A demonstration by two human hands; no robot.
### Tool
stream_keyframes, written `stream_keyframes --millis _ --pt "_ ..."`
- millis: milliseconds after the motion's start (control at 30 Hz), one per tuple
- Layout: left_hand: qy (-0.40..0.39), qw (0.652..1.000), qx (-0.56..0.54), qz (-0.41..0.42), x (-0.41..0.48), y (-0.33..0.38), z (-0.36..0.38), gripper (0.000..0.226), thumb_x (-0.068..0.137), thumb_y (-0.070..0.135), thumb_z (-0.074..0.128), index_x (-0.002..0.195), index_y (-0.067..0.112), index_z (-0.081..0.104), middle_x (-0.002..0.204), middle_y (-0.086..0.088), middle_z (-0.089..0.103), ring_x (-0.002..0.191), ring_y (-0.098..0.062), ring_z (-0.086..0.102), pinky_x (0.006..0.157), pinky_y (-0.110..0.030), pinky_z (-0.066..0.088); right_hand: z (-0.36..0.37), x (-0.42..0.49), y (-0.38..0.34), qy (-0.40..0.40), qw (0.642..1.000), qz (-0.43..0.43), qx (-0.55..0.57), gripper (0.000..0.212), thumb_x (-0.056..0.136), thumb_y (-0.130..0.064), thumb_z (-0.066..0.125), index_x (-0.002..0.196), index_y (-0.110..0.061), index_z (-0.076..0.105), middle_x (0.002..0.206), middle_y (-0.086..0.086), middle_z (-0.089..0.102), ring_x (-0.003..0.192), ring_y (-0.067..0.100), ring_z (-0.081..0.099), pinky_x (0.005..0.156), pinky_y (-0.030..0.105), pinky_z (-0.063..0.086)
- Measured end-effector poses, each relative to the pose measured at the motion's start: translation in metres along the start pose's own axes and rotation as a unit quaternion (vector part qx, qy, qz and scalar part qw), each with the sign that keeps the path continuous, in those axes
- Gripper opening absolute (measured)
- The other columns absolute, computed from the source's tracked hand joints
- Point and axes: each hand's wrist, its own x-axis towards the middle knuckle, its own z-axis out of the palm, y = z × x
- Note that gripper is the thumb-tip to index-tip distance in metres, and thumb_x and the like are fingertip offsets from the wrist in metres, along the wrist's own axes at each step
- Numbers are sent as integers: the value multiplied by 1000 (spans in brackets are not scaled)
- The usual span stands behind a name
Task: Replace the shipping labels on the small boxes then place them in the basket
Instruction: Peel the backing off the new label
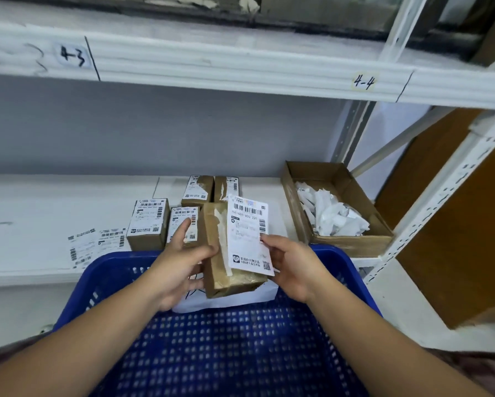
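My left hand (pixel 180 265) grips a small brown cardboard box (pixel 226 270) from its left side, thumb on top, held above the blue basket's (pixel 341 270) far rim. A white shipping label (pixel 247 233) lies over the box's right half, and my right hand (pixel 290 266) pinches the label's right edge. The box's top shows white residue where paper was torn off. Several more small boxes stand on the shelf behind: two labelled ones (pixel 149 223) (pixel 183 222) at left, two further back (pixel 197 190) (pixel 227 187). Two loose labels (pixel 97 245) lie on the shelf at left.
An open cardboard tray (pixel 352 242) holding crumpled white label scraps (pixel 329 213) sits on the shelf at right. A white sheet (pixel 226 302) lies in the basket under the box. A white shelf beam marked 4-3 and 4-4 (pixel 240 70) runs overhead. A metal upright (pixel 441 202) stands right.
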Motion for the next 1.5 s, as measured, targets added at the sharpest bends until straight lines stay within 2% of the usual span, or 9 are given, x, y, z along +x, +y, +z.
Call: stream_keyframes --millis 167,300,400,633,733,1133,1233,1400,1500 --pt "-33 999 -1 -5 -40 -5 -13 82 84 7 65 139 53 26 110 -7 70 102 -30 66 84 -54 53 -4 -35 5 -35 997 -10 -64 21 95 -10 56 110 1 67 97 12 75 85 21 68 71 29 56" --pt "-42 999 -18 -7 -54 -15 -14 75 87 5 60 139 49 30 108 -8 71 101 -31 66 82 -51 53 -3 -48 11 -36 994 -22 -103 15 94 -10 59 99 -1 70 97 12 75 86 22 68 81 33 56" --pt "-46 998 -30 -10 -58 -21 -10 70 88 5 59 137 47 33 105 -8 72 97 -29 68 81 -49 54 -5 -51 17 -27 993 -33 -112 18 94 -10 59 102 2 70 100 13 75 90 22 68 92 38 52" --pt "-48 997 -57 -17 -55 -35 -7 62 81 22 63 135 44 42 108 -4 71 104 -25 66 78 -47 56 -14 -50 32 -26 995 -18 -97 16 95 -9 57 92 -1 71 94 12 76 80 19 71 81 33 54" --pt "-46 997 -57 -13 -53 -40 -6 51 91 18 56 132 45 43 107 -2 72 103 -22 66 78 -46 55 -13 -49 38 -28 994 -15 -106 16 95 -8 57 91 -1 72 92 11 76 78 18 72 77 31 55" --pt "-48 997 -63 1 -50 -50 -3 54 96 16 49 136 49 38 113 1 70 109 -19 62 77 -42 54 -14 -46 45 -18 992 -33 -124 15 93 -10 60 90 -2 73 93 8 76 82 14 71 79 29 50" --pt "-51 997 -54 2 -51 -51 -3 55 96 15 48 137 51 37 117 1 68 111 -19 61 70 -35 54 -14 -47 46 -18 990 -34 -138 16 93 -11 60 90 -3 74 94 8 76 83 15 71 83 31 49" --pt "-50 998 -44 10 -50 -52 -3 55 96 12 47 132 53 40 118 -1 67 112 -21 60 74 -36 50 -14 -45 48 -9 987 -42 -157 15 93 -10 62 89 -3 74 96 8 76 96 23 71 98 40 49" --pt "-51 998 -34 14 -50 -53 -3 54 96 11 48 130 53 41 116 -1 68 109 -21 63 74 -37 51 -14 -46 48 -9 988 -41 -150 17 93 -7 60 85 -4 74 94 8 77 91 21 72 90 34 55"
